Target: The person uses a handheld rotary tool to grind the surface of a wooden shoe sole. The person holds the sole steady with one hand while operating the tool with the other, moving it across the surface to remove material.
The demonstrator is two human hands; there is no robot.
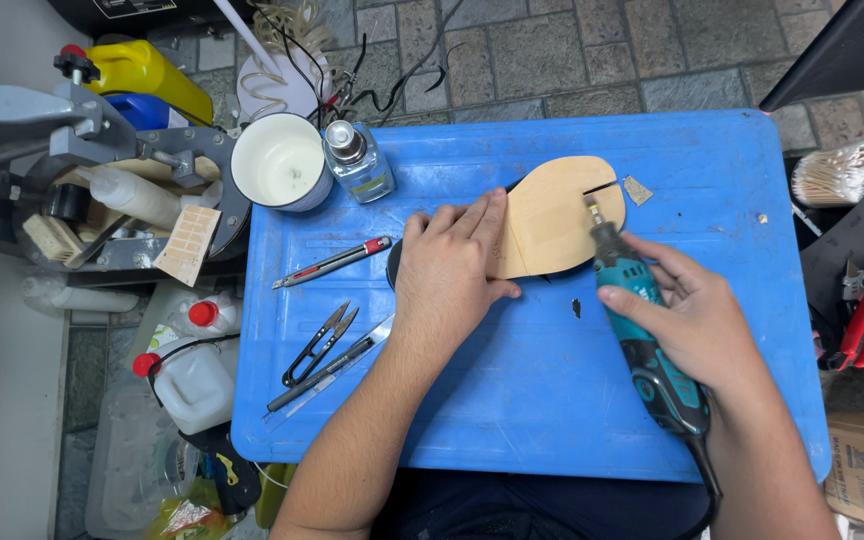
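A tan shoe sole (560, 215) lies flat on the blue plastic table (712, 200), with a thin slit cut in from its right edge. My left hand (449, 265) presses flat on the sole's left half, fingers spread. My right hand (680, 318) grips a teal and black rotary tool (642, 340), whose thin bit touches the sole near the slit. The tool's black cord runs off the table's near edge.
A red and grey utility knife (332, 262), black thread snips (318, 343) and a dark blade tool (332, 365) lie on the table's left. A white cup (280, 160) and a clear bottle (358, 160) stand at the back left. A small tan scrap (637, 190) lies beside the sole.
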